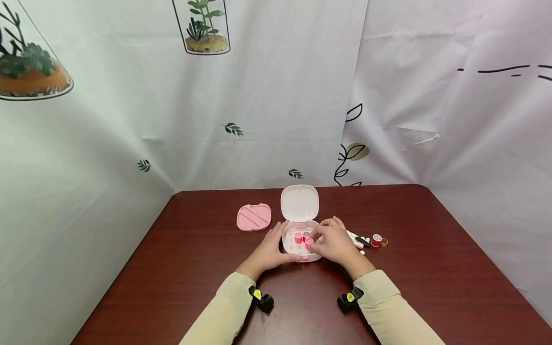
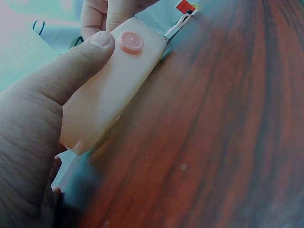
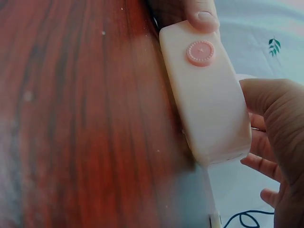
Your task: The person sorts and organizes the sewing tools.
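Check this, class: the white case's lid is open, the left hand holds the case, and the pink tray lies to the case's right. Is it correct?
Not quite: the head view shows the pink tray left of the white case. The lid is open and the left hand holds the case.

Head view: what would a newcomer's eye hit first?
Probably the pink-red spools inside the open white case, its lid raised behind. Next, the left hand gripping the case's side while the right hand seemingly pinches one spool. Left of the lid, a pink tray lies flat.

Curtained booth: printed drapes (image 1: 276, 96), wood-grain table (image 1: 172, 287)
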A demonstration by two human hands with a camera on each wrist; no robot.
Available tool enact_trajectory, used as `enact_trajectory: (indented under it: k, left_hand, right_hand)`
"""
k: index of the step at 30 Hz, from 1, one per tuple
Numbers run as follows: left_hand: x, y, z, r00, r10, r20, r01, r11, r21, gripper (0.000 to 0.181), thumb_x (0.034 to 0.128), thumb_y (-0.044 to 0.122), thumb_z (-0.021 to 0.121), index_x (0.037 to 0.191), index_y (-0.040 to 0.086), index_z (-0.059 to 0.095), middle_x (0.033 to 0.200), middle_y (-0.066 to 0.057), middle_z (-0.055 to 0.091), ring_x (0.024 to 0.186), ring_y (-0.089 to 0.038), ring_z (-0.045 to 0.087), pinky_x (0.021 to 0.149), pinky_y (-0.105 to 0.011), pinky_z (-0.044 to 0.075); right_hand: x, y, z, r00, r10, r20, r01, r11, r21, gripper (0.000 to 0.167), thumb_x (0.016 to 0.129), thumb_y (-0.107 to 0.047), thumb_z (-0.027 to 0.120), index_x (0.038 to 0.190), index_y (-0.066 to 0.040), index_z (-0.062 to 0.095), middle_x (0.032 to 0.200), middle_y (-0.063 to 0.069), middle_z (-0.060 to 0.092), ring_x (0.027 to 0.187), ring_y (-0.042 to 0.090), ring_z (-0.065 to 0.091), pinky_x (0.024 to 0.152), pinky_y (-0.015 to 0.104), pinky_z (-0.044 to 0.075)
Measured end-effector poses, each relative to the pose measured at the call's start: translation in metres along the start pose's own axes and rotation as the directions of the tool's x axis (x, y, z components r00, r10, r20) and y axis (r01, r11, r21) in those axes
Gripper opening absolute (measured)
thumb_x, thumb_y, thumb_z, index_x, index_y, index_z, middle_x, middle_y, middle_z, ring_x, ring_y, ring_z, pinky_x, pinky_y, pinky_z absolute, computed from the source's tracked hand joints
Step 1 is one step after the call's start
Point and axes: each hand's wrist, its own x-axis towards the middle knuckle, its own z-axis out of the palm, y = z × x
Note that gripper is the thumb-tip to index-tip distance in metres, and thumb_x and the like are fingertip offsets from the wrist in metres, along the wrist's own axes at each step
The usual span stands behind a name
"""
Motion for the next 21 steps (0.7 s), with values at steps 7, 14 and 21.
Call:
enact_trajectory:
  k: [7, 14, 21]
  left_hand:
    - [0.000, 0.001, 0.000, 1.000, 0.003, 0.001, -0.003, 1.000, 0.003, 0.110, 0.0747, 0.055, 0.084, 0.160, 0.015, 0.028, 0.164, -0.010, 0.028, 0.153, -0.033, 0.016, 0.121, -0.053, 0.018]
    - [-0.001, 0.000, 0.000, 1.000, -0.002, -0.001, 0.002, 1.000, 0.000, 0.109, 0.0746, 0.055, 0.084, 0.160, 0.016, 0.029, 0.164, -0.009, 0.029, 0.153, -0.034, 0.017, 0.120, -0.055, 0.021]
    - [0.000, -0.002, 0.002, 1.000, 0.003, -0.005, -0.003, 1.000, 0.003, 0.110, 0.0744, 0.056, 0.084, 0.160, 0.016, 0.029, 0.164, -0.009, 0.029, 0.153, -0.034, 0.017, 0.120, -0.055, 0.021]
  right_hand:
    - [0.001, -0.006, -0.002, 1.000, 0.005, 0.013, -0.004, 0.999, -0.048, 0.013, 0.073, -0.026, 0.085, 0.078, -0.023, 0.073, 0.075, -0.010, 0.064, 0.107, 0.026, 0.057, 0.115, 0.061, 0.024]
    - [0.002, -0.010, 0.000, 1.000, 0.006, -0.002, -0.007, 0.994, -0.106, 0.013, 0.074, -0.027, 0.085, 0.072, -0.022, 0.073, 0.071, -0.009, 0.064, 0.103, 0.026, 0.056, 0.112, 0.057, 0.030]
    - [0.002, -0.012, 0.001, 1.000, 0.029, 0.000, -0.028, 0.995, -0.092, 0.013, 0.076, -0.026, 0.086, 0.073, -0.021, 0.074, 0.069, -0.009, 0.064, 0.103, 0.026, 0.056, 0.110, 0.052, 0.032]
